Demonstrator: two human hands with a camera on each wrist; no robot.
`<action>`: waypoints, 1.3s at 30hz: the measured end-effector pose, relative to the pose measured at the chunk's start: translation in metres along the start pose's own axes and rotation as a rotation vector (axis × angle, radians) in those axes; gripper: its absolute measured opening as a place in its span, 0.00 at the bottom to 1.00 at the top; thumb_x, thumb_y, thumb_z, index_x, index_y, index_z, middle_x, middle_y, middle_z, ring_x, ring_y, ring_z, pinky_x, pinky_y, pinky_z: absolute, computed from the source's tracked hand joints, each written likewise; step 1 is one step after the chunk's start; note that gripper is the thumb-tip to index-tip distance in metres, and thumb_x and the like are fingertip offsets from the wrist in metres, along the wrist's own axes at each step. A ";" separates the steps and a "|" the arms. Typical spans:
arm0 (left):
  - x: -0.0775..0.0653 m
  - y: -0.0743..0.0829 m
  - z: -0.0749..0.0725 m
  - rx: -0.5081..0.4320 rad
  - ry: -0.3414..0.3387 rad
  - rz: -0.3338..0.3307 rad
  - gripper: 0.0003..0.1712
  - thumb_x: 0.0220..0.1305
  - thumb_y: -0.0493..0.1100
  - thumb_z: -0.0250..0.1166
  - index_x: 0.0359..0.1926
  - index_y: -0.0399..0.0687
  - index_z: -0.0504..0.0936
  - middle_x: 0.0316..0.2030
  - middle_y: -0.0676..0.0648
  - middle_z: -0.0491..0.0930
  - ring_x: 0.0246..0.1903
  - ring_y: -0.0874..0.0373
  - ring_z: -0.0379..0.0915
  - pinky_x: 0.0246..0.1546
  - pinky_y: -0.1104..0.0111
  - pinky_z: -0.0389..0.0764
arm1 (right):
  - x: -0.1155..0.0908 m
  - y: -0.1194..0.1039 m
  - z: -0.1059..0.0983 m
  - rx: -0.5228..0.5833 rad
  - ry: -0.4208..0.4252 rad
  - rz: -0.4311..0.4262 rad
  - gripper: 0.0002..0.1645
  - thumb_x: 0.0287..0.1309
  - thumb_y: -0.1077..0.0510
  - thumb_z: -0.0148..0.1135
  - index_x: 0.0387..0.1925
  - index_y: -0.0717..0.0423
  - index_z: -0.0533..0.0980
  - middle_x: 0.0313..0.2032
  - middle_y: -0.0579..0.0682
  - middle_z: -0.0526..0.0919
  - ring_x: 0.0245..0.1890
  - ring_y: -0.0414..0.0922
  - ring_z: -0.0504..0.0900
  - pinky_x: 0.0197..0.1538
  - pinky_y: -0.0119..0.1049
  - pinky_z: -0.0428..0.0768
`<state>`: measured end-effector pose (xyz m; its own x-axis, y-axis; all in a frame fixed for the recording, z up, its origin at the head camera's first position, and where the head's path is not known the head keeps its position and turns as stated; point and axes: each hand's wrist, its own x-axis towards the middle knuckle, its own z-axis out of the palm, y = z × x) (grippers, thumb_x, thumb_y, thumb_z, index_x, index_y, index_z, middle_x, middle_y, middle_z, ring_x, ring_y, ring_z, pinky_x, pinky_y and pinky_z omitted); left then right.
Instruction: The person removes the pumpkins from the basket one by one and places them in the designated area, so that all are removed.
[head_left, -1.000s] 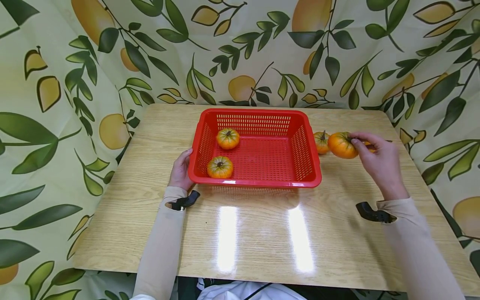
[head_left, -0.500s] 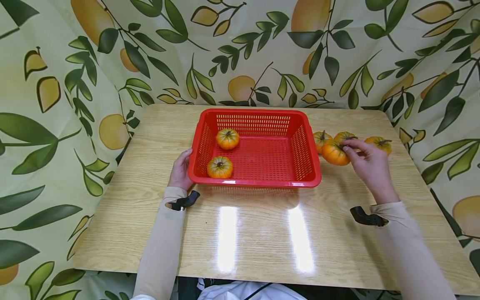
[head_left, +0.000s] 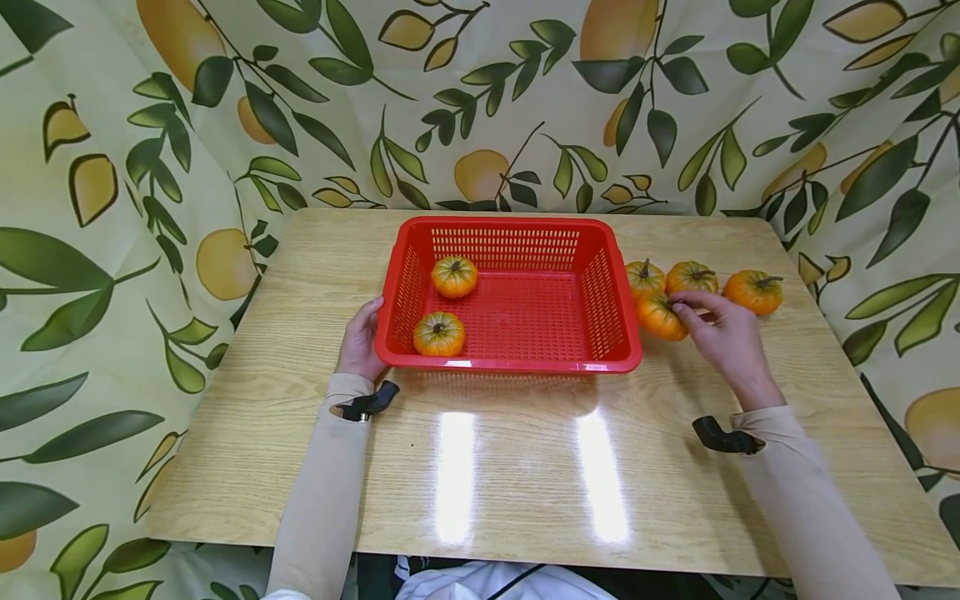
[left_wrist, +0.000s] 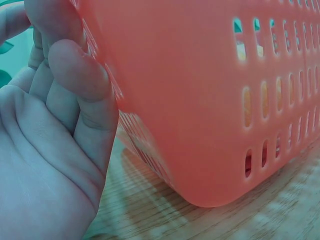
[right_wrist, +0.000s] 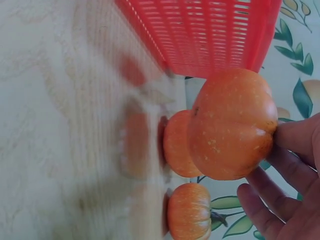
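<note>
The right hand [head_left: 722,333] pinches a pumpkin [head_left: 660,319] by its stem side, thumb and forefinger drawn together there; in the right wrist view the remaining fingers bend loosely away. That pumpkin appears lifted off the bench [head_left: 525,475], just beside the basket's [head_left: 510,367] end wall. The step in hand looks to be shifting this one pumpkin; carrying it over the wall would call for more lift first, then a sideways reach at rim height without losing the small pinch.

It is squat, ribbed and glossy orange, its smooth skin offering little to grip except around the stem. Just beyond these fingers sit three more pumpkins: one by the basket [head_left: 643,279], one next to it [head_left: 692,277], and one apart behind the knuckles [head_left: 753,292], its stem sticking out sideways.

The basket lies between the two hands, red plastic, oblong, slotted all round, holding two paler-streaked pumpkins [head_left: 454,277] [head_left: 438,333] nearer the left fingers. The left hand [head_left: 362,343] rests half-curled against the opposite end wall; whether it hooks the rim, I cannot tell. Farther out, the pale wood-grained bench shines, and fruit-printed cloth [head_left: 420,108] hangs creased behind.
</note>
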<state>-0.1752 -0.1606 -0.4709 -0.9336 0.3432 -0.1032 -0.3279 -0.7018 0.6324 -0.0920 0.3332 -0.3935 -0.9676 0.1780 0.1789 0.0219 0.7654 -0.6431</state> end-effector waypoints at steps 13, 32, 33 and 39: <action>-0.001 0.001 0.000 0.003 -0.016 -0.001 0.13 0.71 0.52 0.62 0.47 0.49 0.82 0.42 0.54 0.87 0.44 0.63 0.82 0.49 0.72 0.81 | -0.003 0.007 0.010 -0.025 -0.070 -0.015 0.16 0.71 0.54 0.60 0.53 0.58 0.83 0.49 0.62 0.87 0.37 0.24 0.71 0.35 0.13 0.71; -0.001 0.000 0.002 -0.001 -0.002 0.012 0.14 0.69 0.51 0.65 0.47 0.48 0.83 0.41 0.54 0.88 0.42 0.63 0.82 0.47 0.73 0.82 | -0.007 0.010 0.017 -0.010 -0.176 -0.032 0.14 0.71 0.60 0.58 0.53 0.60 0.81 0.55 0.64 0.83 0.56 0.61 0.77 0.53 0.48 0.80; -0.001 0.000 0.002 -0.002 -0.003 0.013 0.13 0.69 0.51 0.65 0.47 0.48 0.83 0.41 0.54 0.88 0.42 0.63 0.82 0.47 0.73 0.82 | -0.007 0.010 0.017 -0.004 -0.182 -0.036 0.14 0.71 0.60 0.58 0.53 0.60 0.81 0.55 0.64 0.82 0.57 0.61 0.76 0.55 0.55 0.79; -0.001 0.001 0.002 -0.018 -0.017 0.009 0.13 0.69 0.50 0.66 0.46 0.48 0.83 0.40 0.53 0.88 0.42 0.62 0.83 0.47 0.73 0.82 | -0.009 0.010 0.017 0.012 -0.203 -0.034 0.16 0.71 0.61 0.57 0.55 0.64 0.78 0.56 0.67 0.80 0.60 0.64 0.74 0.59 0.66 0.74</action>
<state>-0.1745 -0.1602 -0.4692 -0.9338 0.3478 -0.0846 -0.3227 -0.7159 0.6192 -0.0876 0.3290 -0.4143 -0.9986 0.0227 0.0475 -0.0136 0.7610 -0.6486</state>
